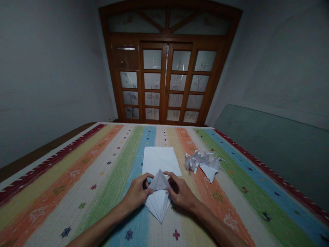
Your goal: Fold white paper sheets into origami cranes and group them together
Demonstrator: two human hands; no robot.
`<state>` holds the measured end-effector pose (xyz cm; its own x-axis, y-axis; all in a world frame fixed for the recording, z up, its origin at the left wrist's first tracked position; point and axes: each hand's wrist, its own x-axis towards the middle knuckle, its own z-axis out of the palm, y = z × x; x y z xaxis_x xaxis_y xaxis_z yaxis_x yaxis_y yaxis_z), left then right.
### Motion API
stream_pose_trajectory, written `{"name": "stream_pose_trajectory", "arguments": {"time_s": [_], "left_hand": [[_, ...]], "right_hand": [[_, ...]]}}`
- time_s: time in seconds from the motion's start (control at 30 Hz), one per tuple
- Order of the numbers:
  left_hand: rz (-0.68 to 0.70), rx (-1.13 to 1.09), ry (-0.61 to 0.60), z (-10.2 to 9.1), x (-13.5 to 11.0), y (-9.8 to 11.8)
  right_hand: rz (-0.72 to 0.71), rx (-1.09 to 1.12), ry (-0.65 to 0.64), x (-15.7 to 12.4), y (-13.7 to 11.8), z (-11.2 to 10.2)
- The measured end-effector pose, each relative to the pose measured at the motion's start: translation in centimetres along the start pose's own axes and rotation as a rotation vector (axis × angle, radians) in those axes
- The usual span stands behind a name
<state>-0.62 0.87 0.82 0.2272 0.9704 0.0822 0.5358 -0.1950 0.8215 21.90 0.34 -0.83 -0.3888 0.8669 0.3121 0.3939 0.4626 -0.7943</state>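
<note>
A white sheet of paper folded into a long diamond (158, 202) lies on the table in front of me, its points toward and away from me. My left hand (138, 190) pinches its left edge between thumb and curled fingers. On the opposite edge my right hand (181, 190) grips the paper the same way, thumb on the fold and index finger near the upper point. Creases run down the lower half, and a flap is raised in the upper half. Just beyond it lies flat white square paper (160, 159), partly covered by the folded piece.
Several folded paper cranes (204, 163) sit in a cluster to the right of the square paper. A striped, colourful cloth (102, 175) covers the table. Wooden doors with glass panes (164, 79) stand behind its far edge, and a greenish panel (272, 144) is at the right.
</note>
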Motion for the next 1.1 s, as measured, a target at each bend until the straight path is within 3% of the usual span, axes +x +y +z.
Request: {"name": "stream_pose_trajectory", "arguments": {"time_s": [0.3, 0.63, 1.1], "left_hand": [[-0.007, -0.025, 0.021, 0.3, 0.1, -0.4], [-0.027, -0.013, -0.021, 0.3, 0.2, 0.1], [0.111, -0.016, -0.039, 1.0, -0.1, 0.1]], "right_hand": [[-0.031, -0.009, 0.003, 0.1, -0.7, 0.0], [0.039, -0.098, 0.018, 0.6, -1.0, 1.2], [0.065, -0.163, 0.087, 0.7, -1.1, 2.5]]}}
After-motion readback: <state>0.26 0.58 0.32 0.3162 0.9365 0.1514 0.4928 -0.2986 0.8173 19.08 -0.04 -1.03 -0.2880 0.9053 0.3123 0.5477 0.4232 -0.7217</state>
